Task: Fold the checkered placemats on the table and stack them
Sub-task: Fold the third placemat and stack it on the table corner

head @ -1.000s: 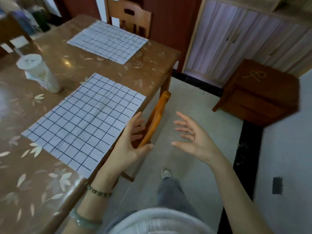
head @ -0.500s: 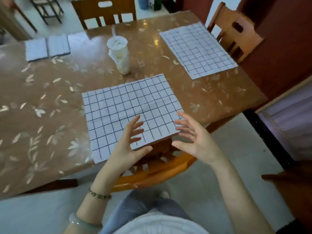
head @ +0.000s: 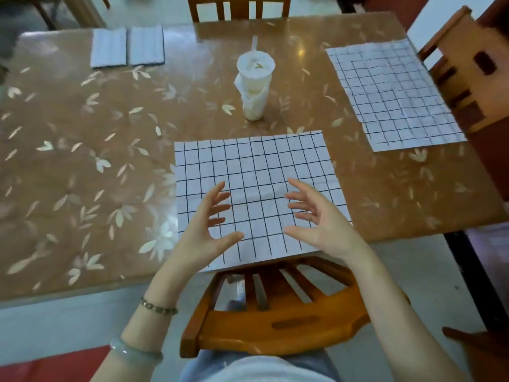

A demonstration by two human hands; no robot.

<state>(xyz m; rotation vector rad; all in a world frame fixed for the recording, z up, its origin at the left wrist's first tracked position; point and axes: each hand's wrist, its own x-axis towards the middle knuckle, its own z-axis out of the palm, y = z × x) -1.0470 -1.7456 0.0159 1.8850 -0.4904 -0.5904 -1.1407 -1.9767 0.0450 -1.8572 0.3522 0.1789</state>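
A white placemat with a black grid (head: 256, 172) lies flat at the near edge of the brown leaf-patterned table (head: 91, 166), its front edge slightly over the rim. My left hand (head: 206, 230) and my right hand (head: 316, 219) hover just above its near half, fingers spread, palms facing each other, holding nothing. A second flat checkered placemat (head: 391, 92) lies at the far right of the table. Two folded placemats (head: 128, 46) sit side by side at the far left.
A white cup wrapped in a plastic bag, with a straw (head: 254, 84), stands mid-table behind the near placemat. An orange wooden chair (head: 275, 318) is tucked under the table in front of me. Other chairs stand at the far side (head: 238, 6) and at the right (head: 462, 67).
The view has swung from beside the table's corner to squarely facing it. Both hands have come from beside the table's edge to above the near placemat, still spread and holding nothing.
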